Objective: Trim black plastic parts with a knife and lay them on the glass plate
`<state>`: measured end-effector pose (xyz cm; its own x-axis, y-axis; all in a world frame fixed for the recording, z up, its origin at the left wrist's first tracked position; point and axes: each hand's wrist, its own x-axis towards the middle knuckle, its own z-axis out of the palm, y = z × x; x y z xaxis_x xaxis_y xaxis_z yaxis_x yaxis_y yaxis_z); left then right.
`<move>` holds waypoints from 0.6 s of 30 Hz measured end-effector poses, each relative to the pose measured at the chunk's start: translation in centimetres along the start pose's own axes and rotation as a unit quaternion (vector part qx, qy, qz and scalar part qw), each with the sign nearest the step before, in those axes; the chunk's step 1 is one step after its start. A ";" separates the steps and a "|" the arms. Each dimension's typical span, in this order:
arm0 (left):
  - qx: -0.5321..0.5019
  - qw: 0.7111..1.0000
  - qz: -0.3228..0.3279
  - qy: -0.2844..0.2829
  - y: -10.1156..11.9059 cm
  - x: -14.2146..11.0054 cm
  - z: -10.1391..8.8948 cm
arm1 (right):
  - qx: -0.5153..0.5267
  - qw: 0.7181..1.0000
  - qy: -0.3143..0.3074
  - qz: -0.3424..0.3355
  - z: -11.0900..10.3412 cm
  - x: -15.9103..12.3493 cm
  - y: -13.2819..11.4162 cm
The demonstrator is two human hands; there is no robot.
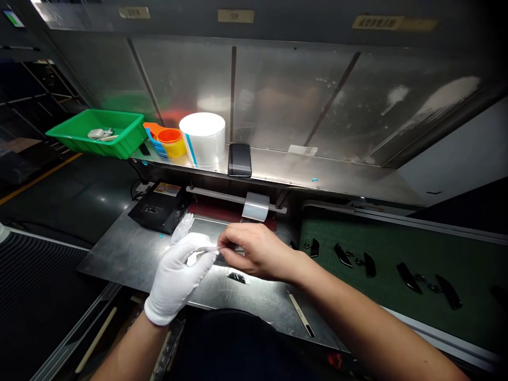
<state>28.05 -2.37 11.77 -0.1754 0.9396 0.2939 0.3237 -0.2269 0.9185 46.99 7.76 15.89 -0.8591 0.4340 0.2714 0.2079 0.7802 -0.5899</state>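
My left hand [178, 278], in a white glove, is curled over the steel work plate [130, 254] and pinches a thin clear strip of film [206, 250]. My bare right hand [256, 248] meets it from the right, its fingertips pinched on the same strip. A small dark part [237, 277] lies on the plate just below my right hand. A roll of clear film [256, 206] sits on a rod right behind my hands. A spare white glove [182, 228] lies on the plate beyond my left hand.
A green belt [397, 264] at the right carries several black parts. The steel shelf [317, 174] holds a green bin [99, 132], coloured cups [170, 142], a big white roll [203, 138] and a phone [239, 159]. A black device [156, 210] stands at the plate's back left.
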 end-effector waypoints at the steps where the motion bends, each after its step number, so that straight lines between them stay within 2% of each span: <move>1: -0.003 1.000 0.006 0.006 0.0 0.0 0.0 | -0.004 1.000 0.001 -0.002 -0.1 0.0 0.0; 6: -0.014 0.999 0.023 0.040 0.4 0.0 0.0 | -0.027 1.000 0.012 -0.001 -0.2 -0.6 0.0; 18: -0.063 0.997 0.001 0.044 0.9 0.3 -0.1 | -0.047 0.998 0.018 0.024 -1.7 -3.4 1.8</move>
<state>28.20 -2.33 12.72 -0.2572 0.9146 0.3120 0.2055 -0.2637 0.9424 51.06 8.46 15.27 -0.8303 0.4861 0.2725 0.2923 0.7962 -0.5297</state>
